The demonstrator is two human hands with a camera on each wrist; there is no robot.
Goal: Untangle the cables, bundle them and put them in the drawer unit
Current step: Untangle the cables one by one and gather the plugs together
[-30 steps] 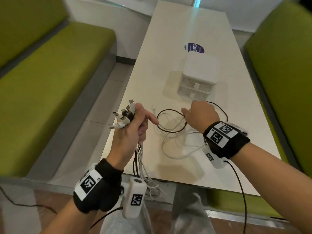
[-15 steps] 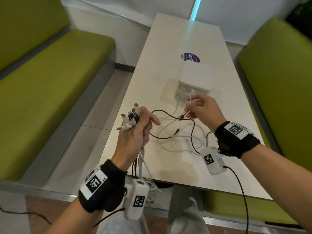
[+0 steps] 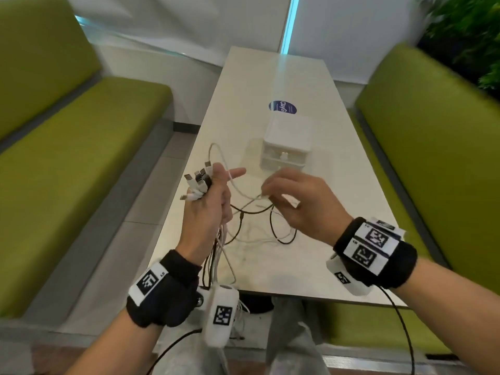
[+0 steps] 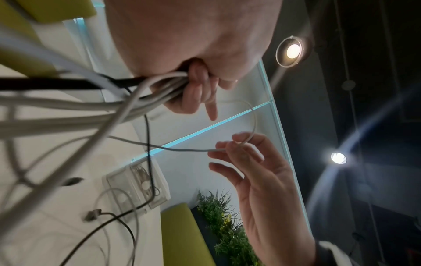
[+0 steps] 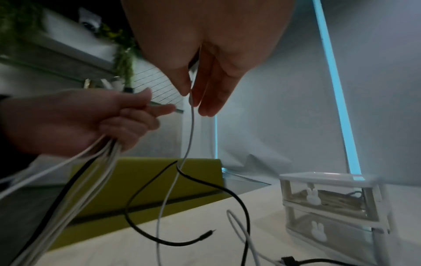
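We count two lime-green upholstered benches (image 3: 81, 158) flanking the long white table (image 3: 270, 77). At the table's near left edge, the left hand (image 3: 208, 209) has its fingers curled round a bunch of white and black charging cables (image 3: 216, 255) — about six plugs (image 3: 198, 180) fan out above the fist, forefinger pointing free. Right of it, the right hand (image 3: 300, 201) pinches one thin white cable (image 5: 191, 129) between thumb and forefinger, other fingers loosely spread. Loose black and white loops (image 3: 270, 228) lie beneath on the table. Beyond stands one white two-drawer plastic unit (image 3: 286, 147), drawers closed — a round blue sticker (image 3: 282, 107) behind it.
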